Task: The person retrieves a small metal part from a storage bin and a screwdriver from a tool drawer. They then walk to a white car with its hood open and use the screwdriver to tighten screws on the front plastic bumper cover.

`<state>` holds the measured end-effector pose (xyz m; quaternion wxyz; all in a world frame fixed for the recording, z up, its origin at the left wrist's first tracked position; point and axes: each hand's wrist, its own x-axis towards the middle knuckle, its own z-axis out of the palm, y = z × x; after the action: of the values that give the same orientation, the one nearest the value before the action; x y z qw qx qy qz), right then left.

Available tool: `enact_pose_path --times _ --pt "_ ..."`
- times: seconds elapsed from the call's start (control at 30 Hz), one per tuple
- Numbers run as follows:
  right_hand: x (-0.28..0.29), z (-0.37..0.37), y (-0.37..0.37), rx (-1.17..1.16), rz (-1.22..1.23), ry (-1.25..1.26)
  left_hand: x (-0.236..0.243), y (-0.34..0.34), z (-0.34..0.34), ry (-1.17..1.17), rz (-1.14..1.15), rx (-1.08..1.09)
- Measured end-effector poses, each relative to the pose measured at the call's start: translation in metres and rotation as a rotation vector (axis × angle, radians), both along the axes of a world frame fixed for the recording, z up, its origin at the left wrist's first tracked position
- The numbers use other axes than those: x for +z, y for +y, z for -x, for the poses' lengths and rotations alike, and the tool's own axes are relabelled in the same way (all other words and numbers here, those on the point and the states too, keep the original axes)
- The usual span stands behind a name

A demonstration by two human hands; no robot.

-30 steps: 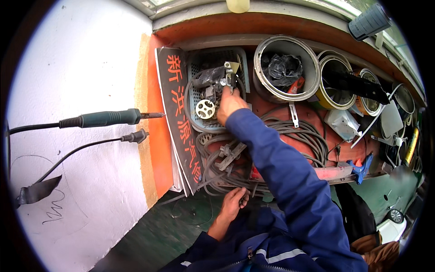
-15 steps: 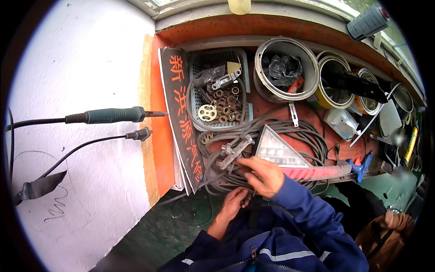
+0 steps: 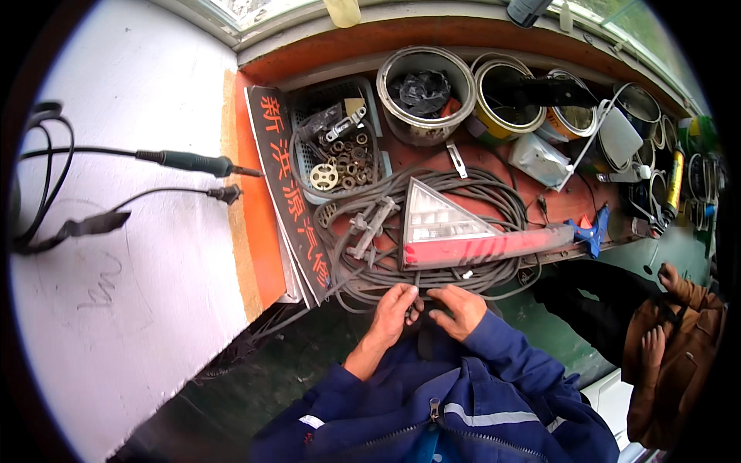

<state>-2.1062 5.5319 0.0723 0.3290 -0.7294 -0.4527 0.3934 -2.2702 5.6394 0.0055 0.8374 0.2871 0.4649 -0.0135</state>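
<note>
My left hand (image 3: 394, 315) is closed at the front edge of the bench, thumb pressed to its fingers. Something small and dark shows there, too hidden to name. Close beside it, my right hand (image 3: 461, 311) has its thumb apart from its bent fingers, and I see nothing in it. Beyond both hands lies a coil of grey cable (image 3: 494, 199). Resting on the coil are a red and clear car tail light (image 3: 455, 241) and a grey metal clamp-like piece (image 3: 372, 228).
A plastic basket (image 3: 376, 127) holds nuts and metal parts. Along the back stand an open can (image 3: 386, 116) and several more. A soldering iron (image 3: 189, 161) hangs by the white wall. A blue clamp (image 3: 593, 231) lies at right. Another person in a brown jacket (image 3: 679, 363) is at lower right.
My right hand has drawn back from the clamp-like piece toward my left hand. The view has shifted, and more of the other person shows at right.
</note>
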Motion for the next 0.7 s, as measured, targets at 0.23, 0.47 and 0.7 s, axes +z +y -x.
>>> enact_pose_path --times 0.23,0.47,0.7 --pt "0.0 0.02 -0.042 -0.105 -0.037 -0.064 0.005 -0.047 0.0 -0.149 0.186 0.074" --pt "0.001 0.05 -0.127 -0.295 -0.162 -0.093 0.006 -0.122 0.013 -0.191 0.14 -0.018" --pt "0.009 0.098 -0.226 -0.509 -0.283 0.017 0.034 -0.202 0.028 -0.192 0.1 -0.133"
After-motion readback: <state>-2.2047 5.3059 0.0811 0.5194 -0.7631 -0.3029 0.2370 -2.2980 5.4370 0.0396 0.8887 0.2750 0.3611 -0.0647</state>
